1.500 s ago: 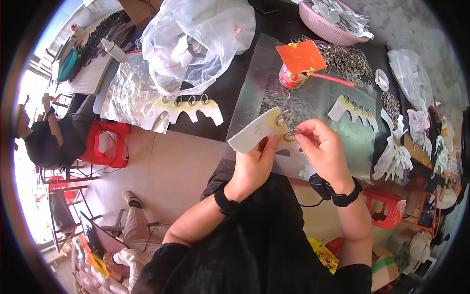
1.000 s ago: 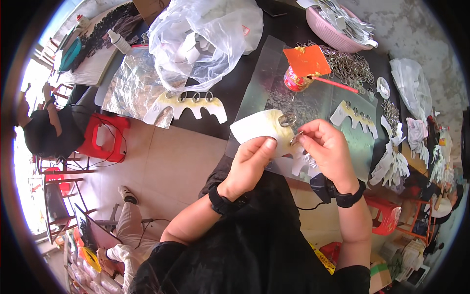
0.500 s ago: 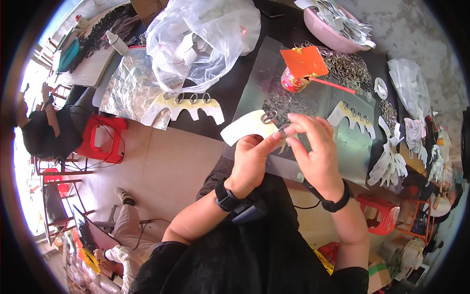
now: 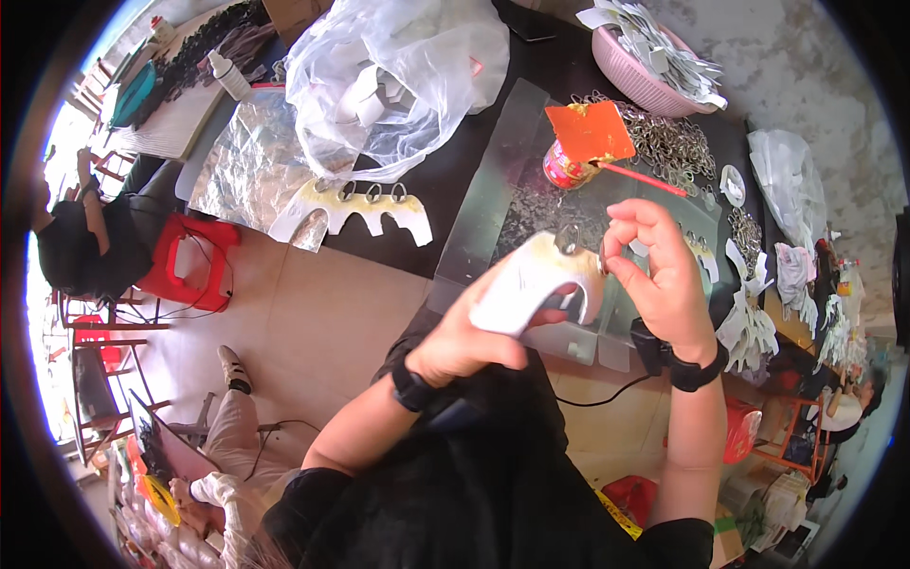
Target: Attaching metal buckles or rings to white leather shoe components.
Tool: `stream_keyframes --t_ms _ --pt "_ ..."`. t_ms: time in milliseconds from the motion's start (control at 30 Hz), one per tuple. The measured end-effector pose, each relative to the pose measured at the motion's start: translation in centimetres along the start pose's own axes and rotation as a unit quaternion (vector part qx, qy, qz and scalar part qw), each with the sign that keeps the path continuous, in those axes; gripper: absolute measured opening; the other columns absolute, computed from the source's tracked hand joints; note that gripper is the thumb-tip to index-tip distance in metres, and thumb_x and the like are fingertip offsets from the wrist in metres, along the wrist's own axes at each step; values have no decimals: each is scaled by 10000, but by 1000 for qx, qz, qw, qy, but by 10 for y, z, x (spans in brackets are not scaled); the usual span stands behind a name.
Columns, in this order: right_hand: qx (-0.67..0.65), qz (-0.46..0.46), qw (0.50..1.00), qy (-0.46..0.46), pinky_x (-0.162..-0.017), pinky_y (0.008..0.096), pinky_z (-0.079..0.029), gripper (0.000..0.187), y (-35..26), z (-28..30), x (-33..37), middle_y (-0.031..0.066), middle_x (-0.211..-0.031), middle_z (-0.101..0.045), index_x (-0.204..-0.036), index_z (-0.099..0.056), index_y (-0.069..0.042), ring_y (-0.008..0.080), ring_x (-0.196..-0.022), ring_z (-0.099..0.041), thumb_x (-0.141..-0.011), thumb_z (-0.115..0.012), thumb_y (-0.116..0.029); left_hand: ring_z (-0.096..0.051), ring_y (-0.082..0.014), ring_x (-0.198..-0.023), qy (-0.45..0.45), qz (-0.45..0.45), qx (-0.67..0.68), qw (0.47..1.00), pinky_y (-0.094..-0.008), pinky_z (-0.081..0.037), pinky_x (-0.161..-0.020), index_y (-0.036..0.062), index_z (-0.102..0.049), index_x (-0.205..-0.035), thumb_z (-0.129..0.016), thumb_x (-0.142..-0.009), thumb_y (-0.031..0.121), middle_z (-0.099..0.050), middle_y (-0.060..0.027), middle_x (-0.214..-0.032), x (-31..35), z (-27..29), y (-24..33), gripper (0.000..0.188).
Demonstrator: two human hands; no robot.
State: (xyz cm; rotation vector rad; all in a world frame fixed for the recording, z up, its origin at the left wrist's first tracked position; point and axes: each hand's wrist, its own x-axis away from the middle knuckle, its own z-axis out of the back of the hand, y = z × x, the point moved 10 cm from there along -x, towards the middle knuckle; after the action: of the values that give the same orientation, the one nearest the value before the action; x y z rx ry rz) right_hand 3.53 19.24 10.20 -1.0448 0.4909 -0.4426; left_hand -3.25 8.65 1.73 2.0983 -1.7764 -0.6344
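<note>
My left hand holds a white scalloped piece with a yellowish smear along its upper edge; its fingers pass behind the piece. One oval metal ring stands on that edge. At the right end of the piece, my right hand pinches a small metal ring, mostly covered by the fingertips. Beyond the hands, a red tin carries an orange plate and a red stick, with yellowish paste on them. A loose heap of metal rings lies behind it.
A similar piece with several rings rests at the table's front edge, left. A clear plastic bag and a pink basket of cut strips stand farther back. White pieces hang at right. A red stool and seated people are at left.
My left hand has turned the white piece, raising its ringed edge and showing its cutout. My right hand has shifted right and slightly down, staying at the piece's right end.
</note>
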Motion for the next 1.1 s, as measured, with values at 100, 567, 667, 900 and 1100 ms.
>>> stream_keyframes --t_ms 100,567,667,900,1100 --pt "123 46 987 -88 -885 342 -382 409 -9 -10 1 20 -771 -564 -1112 -496 -49 208 -873 -543 -733 -595 71 -461 -273 -1230 -51 50 -1 997 -393 -392 -1009 -16 -271 -1396 -586 -809 565 -460 -176 -1330 -8 15 7 884" --pt "269 205 938 -80 -861 371 -369 212 -16 -46 8 38 -824 -556 -931 -513 -60 237 -902 -531 -757 -599 25 -584 -79 -747 79 203 -167 962 -220 -483 -677 20 -612 -919 -641 -867 111 -631 -19 -841 -37 49 -35 109" --pt "275 219 930 -105 -848 374 -382 211 0 -48 10 39 -851 -560 -913 -504 -58 244 -925 -529 -751 -607 29 -575 -90 -728 150 257 -81 951 -227 -478 -656 29 -602 -903 -627 -876 119 -614 -15 -831 -26 57 -55 97" --pt "326 308 892 -67 -821 371 -400 253 -8 -49 33 48 -919 -576 -834 -461 -81 263 -953 -531 -688 -602 71 -536 -94 -700 197 262 -60 943 -242 -465 -650 14 -591 -902 -579 -885 80 -582 -24 -805 -15 66 -54 70" --pt "378 347 858 27 -829 355 -394 228 -6 -56 53 50 -940 -596 -839 -474 -88 242 -965 -534 -697 -625 8 -520 -89 -700 223 187 -82 953 -236 -440 -629 31 -585 -841 -594 -880 121 -566 -13 -781 -17 52 -30 99"
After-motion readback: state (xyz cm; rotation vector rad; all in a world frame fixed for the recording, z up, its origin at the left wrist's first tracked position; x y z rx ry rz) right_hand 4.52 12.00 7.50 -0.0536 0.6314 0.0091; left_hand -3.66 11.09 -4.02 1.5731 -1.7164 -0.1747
